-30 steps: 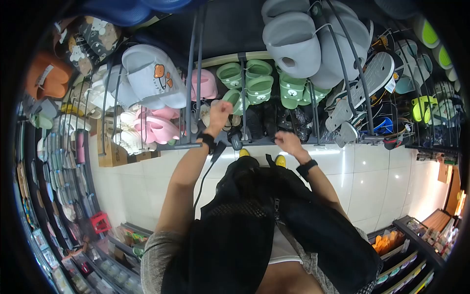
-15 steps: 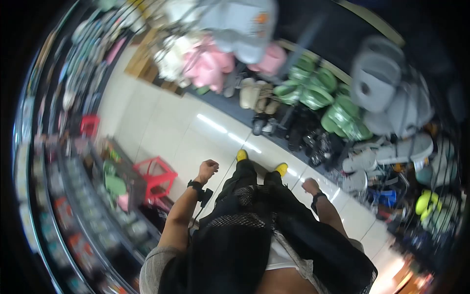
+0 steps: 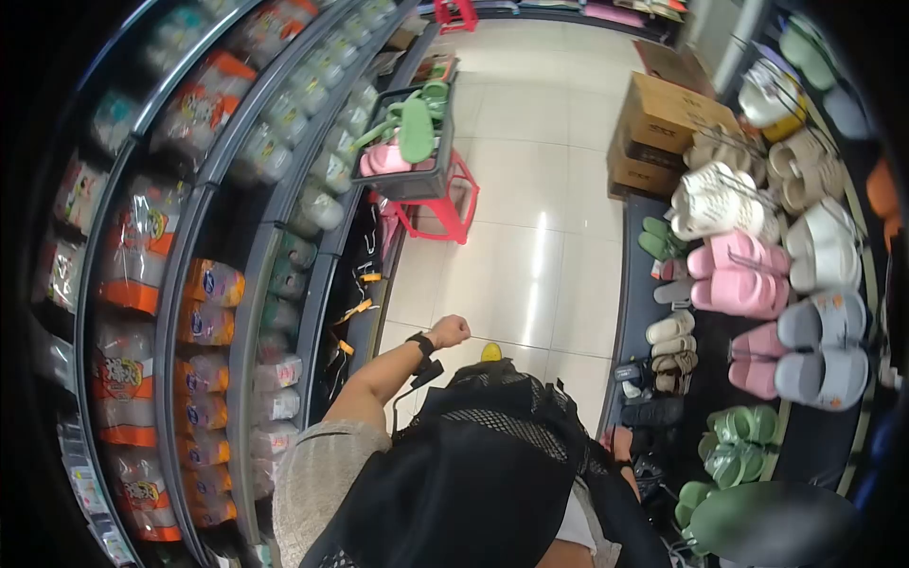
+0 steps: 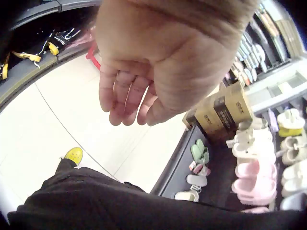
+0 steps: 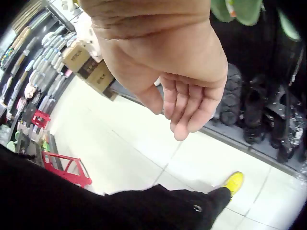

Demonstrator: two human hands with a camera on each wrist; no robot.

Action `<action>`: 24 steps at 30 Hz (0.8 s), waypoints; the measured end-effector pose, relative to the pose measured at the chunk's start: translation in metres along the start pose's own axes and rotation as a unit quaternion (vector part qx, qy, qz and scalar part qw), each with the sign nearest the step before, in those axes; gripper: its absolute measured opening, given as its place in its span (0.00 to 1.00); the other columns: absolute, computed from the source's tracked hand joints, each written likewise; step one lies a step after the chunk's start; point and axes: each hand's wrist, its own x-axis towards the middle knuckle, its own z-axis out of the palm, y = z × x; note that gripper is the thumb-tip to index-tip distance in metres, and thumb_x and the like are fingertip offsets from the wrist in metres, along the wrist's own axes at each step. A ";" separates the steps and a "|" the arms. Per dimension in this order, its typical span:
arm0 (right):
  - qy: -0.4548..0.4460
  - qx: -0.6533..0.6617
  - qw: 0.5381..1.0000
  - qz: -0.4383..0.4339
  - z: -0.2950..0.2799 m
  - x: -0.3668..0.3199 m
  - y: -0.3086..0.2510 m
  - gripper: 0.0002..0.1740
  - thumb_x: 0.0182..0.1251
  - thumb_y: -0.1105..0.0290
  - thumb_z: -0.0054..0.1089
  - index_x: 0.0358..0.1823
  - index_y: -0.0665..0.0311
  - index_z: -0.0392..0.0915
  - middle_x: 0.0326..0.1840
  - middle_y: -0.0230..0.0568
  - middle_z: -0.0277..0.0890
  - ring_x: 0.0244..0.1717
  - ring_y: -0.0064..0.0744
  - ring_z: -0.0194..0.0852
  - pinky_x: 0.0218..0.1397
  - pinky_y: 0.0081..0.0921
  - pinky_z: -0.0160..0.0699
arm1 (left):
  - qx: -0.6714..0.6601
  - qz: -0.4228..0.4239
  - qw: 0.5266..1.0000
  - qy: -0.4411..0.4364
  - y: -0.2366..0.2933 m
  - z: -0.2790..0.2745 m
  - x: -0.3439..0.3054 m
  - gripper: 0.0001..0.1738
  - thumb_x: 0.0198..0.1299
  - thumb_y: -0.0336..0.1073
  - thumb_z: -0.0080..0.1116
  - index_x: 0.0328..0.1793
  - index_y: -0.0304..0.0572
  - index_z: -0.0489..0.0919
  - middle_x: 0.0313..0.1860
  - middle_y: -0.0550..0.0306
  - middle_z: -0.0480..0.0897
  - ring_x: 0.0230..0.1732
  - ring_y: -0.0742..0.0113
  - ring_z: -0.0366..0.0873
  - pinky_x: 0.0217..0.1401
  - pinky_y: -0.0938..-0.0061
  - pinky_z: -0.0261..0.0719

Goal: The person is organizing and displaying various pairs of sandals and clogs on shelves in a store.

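Hands (image 4: 158, 57) (image 5: 168, 62) loosely curled, holding nothing; black shoes (image 5: 231, 98) near right one (dark, indistinct).

Your right hand (image 5: 168, 67) hangs loosely curled near black shoes (image 5: 254, 108), perhaps plastic-wrapped; your yellow shoe (image 5: 234, 182) stands on pale tiles (image 5: 139, 132).

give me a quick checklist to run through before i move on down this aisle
1. Left hand free: ok, it holds nothing, fingers loosely curled.
2. Right hand free: ok, also loosely curled and holding nothing.
3. Way past the red stool: ok, tiled floor shows between it and the cardboard boxes.
4. Gray crate steady on the stool: cannot tell, its base is hidden.
5. Both feet visible from the head camera: not ok, only one yellow shoe shows.
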 end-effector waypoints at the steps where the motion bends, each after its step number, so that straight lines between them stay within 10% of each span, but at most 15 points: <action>1: 0.014 0.078 0.997 -0.012 0.015 0.003 -0.043 0.07 0.57 0.72 0.51 0.30 0.69 0.77 0.23 0.44 0.77 0.15 0.33 0.76 0.12 0.26 0.70 | -0.021 -0.014 0.999 0.026 -0.023 -0.013 0.000 0.12 0.49 0.40 0.58 0.32 0.39 0.82 0.25 0.52 0.83 0.30 0.58 0.83 0.39 0.66 0.80; 3: -0.018 -0.013 0.979 -0.204 0.037 0.066 -0.083 0.10 0.59 0.68 0.54 0.33 0.69 0.78 0.25 0.44 0.79 0.19 0.33 0.79 0.16 0.25 0.75 | -0.049 -0.023 0.996 0.074 -0.053 -0.044 -0.003 0.11 0.49 0.39 0.57 0.31 0.39 0.82 0.24 0.52 0.83 0.30 0.59 0.83 0.38 0.67 0.79; 4: 0.020 0.137 0.985 -0.101 0.062 0.048 -0.153 0.07 0.59 0.72 0.54 0.27 0.68 0.77 0.22 0.43 0.77 0.16 0.32 0.75 0.15 0.26 0.72 | -0.060 -0.030 0.991 0.115 -0.064 -0.057 -0.004 0.11 0.50 0.39 0.57 0.31 0.39 0.82 0.24 0.52 0.83 0.29 0.60 0.82 0.38 0.67 0.79; 13: -0.150 -0.203 0.858 -0.447 0.256 0.024 -0.527 0.13 0.62 0.68 0.56 0.37 0.74 0.79 0.27 0.41 0.80 0.25 0.28 0.80 0.29 0.24 0.79 | -0.168 -0.066 0.952 0.247 -0.100 -0.129 -0.011 0.09 0.55 0.37 0.57 0.34 0.39 0.82 0.26 0.52 0.83 0.30 0.61 0.82 0.36 0.70 0.78; 24: -0.320 -0.344 0.734 -0.491 0.363 0.031 -0.713 0.17 0.59 0.62 0.59 0.45 0.65 0.79 0.31 0.41 0.81 0.28 0.31 0.81 0.37 0.29 0.78 | 0.049 0.052 0.942 0.328 -0.029 -0.294 0.100 0.12 0.53 0.31 0.57 0.45 0.39 0.79 0.45 0.45 0.79 0.51 0.46 0.75 0.53 0.58 0.74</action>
